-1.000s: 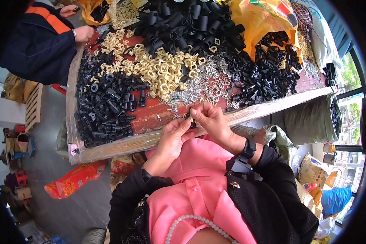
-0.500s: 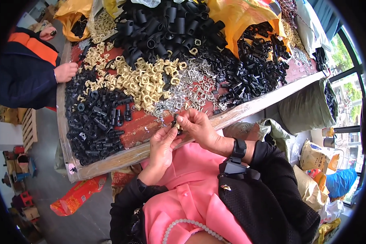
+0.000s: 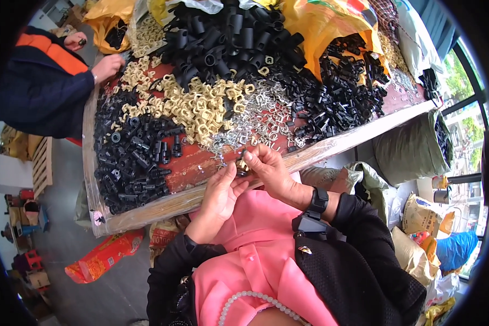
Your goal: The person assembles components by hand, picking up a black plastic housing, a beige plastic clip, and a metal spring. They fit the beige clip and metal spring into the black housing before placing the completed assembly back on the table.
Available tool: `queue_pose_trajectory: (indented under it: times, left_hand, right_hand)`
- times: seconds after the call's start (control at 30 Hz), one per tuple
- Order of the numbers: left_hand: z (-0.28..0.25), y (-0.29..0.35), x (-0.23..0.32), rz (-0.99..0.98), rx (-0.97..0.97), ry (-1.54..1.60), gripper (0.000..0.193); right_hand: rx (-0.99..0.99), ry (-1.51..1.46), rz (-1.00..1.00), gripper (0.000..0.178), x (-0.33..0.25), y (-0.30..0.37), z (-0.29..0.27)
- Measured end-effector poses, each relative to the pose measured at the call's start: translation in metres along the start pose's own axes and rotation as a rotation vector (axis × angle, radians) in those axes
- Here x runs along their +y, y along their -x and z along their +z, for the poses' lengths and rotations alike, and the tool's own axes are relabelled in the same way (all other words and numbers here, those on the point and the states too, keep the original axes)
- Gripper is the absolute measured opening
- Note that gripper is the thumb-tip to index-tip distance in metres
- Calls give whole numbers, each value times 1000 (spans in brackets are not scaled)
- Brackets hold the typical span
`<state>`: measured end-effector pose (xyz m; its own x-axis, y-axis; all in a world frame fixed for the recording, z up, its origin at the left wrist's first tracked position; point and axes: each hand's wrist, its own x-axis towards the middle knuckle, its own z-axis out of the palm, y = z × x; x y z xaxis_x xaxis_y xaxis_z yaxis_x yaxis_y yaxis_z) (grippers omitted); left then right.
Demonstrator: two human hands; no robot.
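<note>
Just over the table's near edge, my left hand (image 3: 221,191) holds a small black fitting with a cream-coloured clip (image 3: 243,166) between thumb and fingers. My right hand (image 3: 271,173) meets it from the other side, thumb and forefinger pinched on a tiny dark piece at the top of the fitting. The fingers partly cover both pieces. Beyond the hands lie loose silver wire hooks (image 3: 261,111) and a heap of cream-coloured clips (image 3: 201,111). Black cylindrical fittings (image 3: 133,163) are piled at the left.
Large black tubes (image 3: 223,43) are heaped at the far side, small black clips (image 3: 337,103) at the right. A yellow bag (image 3: 309,32) lies open there. The wooden table edge (image 3: 331,146) runs before me. At the far left a co-worker's hand (image 3: 108,67) reaches onto the table.
The fitting has turned slightly between my hands, and my left fingers have loosened and spread a little. The co-worker's hand has moved farther along the table edge. The whole view has shifted slightly.
</note>
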<state>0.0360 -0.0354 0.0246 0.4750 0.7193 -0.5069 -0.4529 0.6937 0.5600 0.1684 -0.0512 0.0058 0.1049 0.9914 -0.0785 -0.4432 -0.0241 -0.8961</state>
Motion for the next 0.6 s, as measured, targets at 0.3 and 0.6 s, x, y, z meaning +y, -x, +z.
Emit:
queue_pose_trajectory:
  times: [0.3,0.6]
  left_hand:
    - [-20,-12,1,-30,-46,70,16]
    - [-19,-6,2,-84,-164,130,20]
  right_hand:
    - [-43,56,23,18,-3,-6,-3]
    - [-146,202,26,18,-21,-7,-2]
